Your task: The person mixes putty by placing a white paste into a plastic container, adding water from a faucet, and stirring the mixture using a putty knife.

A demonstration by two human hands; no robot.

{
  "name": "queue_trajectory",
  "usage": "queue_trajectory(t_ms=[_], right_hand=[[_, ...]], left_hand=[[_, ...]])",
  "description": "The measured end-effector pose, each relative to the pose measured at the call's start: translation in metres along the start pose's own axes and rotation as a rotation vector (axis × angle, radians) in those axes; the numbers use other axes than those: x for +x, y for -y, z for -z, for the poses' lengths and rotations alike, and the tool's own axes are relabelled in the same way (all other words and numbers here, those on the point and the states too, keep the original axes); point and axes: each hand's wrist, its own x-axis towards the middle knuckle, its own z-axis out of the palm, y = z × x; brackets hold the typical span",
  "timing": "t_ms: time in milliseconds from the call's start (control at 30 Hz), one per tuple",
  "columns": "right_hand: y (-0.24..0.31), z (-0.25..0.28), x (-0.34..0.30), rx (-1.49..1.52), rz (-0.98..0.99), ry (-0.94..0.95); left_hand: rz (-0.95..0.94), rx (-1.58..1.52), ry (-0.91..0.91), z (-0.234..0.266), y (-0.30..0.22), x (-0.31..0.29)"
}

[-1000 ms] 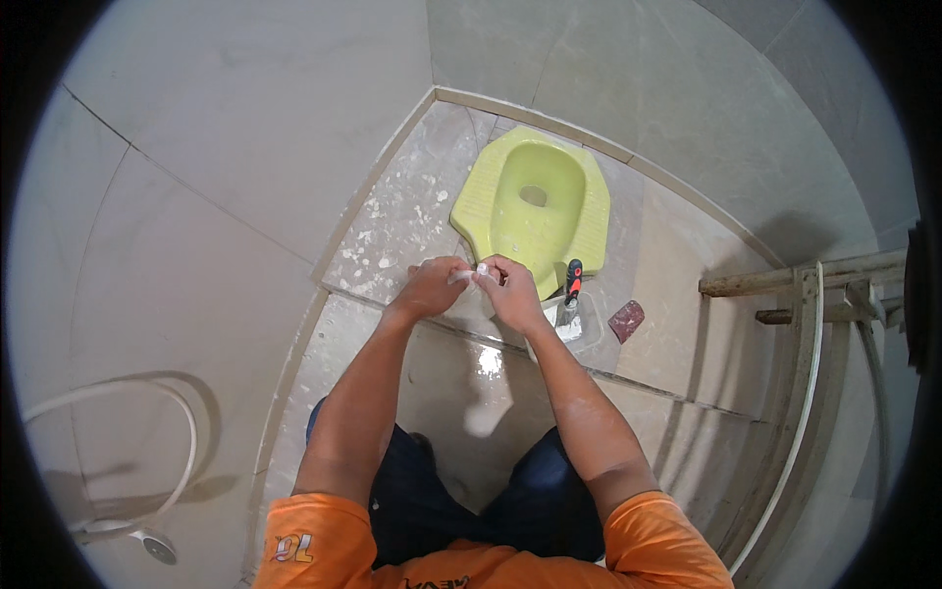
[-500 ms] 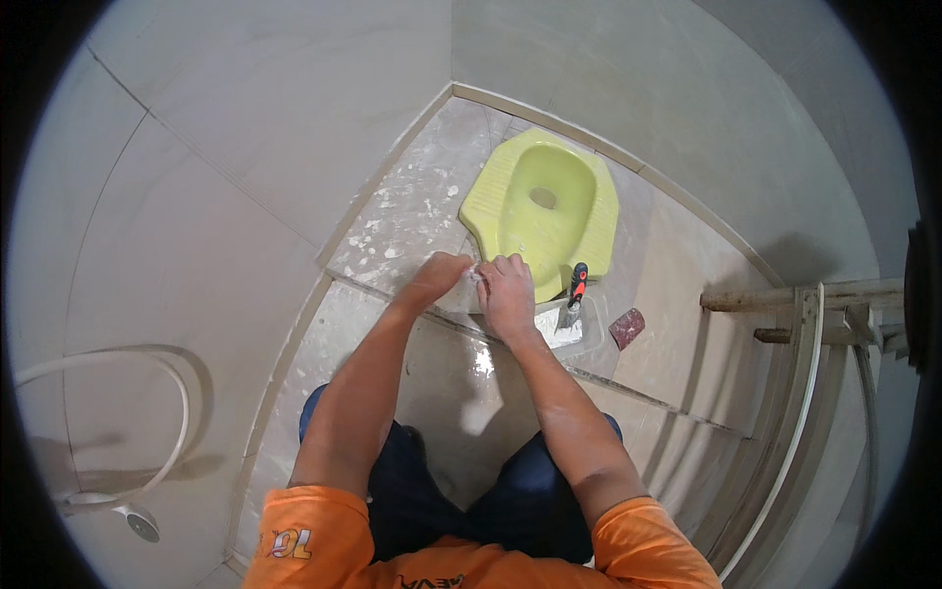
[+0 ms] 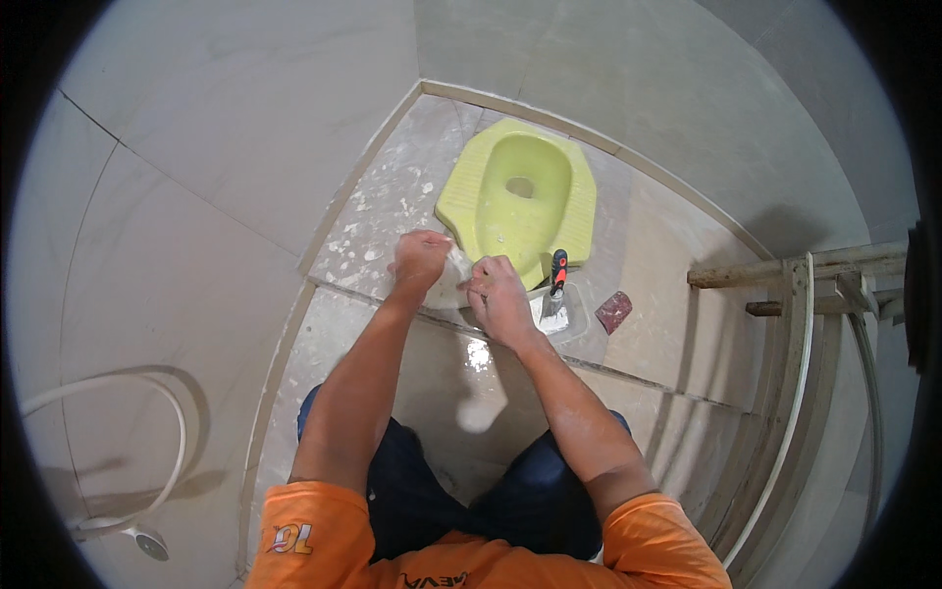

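Note:
My left hand (image 3: 421,258) is closed, fingers pinched on the upper end of a thin, pale, film-like piece (image 3: 457,263) whose kind I cannot make out. Beside it my right hand (image 3: 499,302) is closed too, its fingertips pinched near the piece's other side. Both hands hover by the near left edge of a yellow-green squat toilet pan (image 3: 465,198). Just right of my right hand is a clear plastic tub (image 3: 581,319) with white paste in it. A putty knife with a black and red handle (image 3: 558,270) stands in the tub, leaning on its blade.
A dark red curled piece (image 3: 613,312) lies right of the tub. White splatters dot the tiled step (image 3: 368,228) left of the pan. A wooden ladder-like frame (image 3: 785,334) stands at right. A white hose with a spray head (image 3: 147,543) is at lower left.
My hands have moved apart, the left one shifting left and up, and the pale piece shows between them. The whole view has shifted slightly; pan, tub and putty knife look unmoved.

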Motion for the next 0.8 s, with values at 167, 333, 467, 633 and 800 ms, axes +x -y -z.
queue_trajectory(t_ms=[167,333,467,633,800], right_hand=[[-0.009,0.005,-0.036,0.075,-0.067,0.146],[-0.069,0.031,-0.094,-0.189,-0.781,-0.18],[-0.128,0.014,-0.17,-0.227,-1.362,-0.303],[-0.123,0.008,-0.176,0.895,-1.474,-0.079],[-0.127,-0.009,-0.155,0.978,-1.402,-0.259]], left_hand=[[-0.217,-0.112,-0.112,-0.012,0.036,0.031],[-0.713,-0.004,-0.184,-0.046,0.01,-0.012],[-0.676,-0.122,0.038,-0.051,-0.018,-0.018],[-0.177,-0.236,-0.091,-0.012,-0.018,0.008],[-0.19,0.424,0.022,-0.021,0.031,-0.013]])
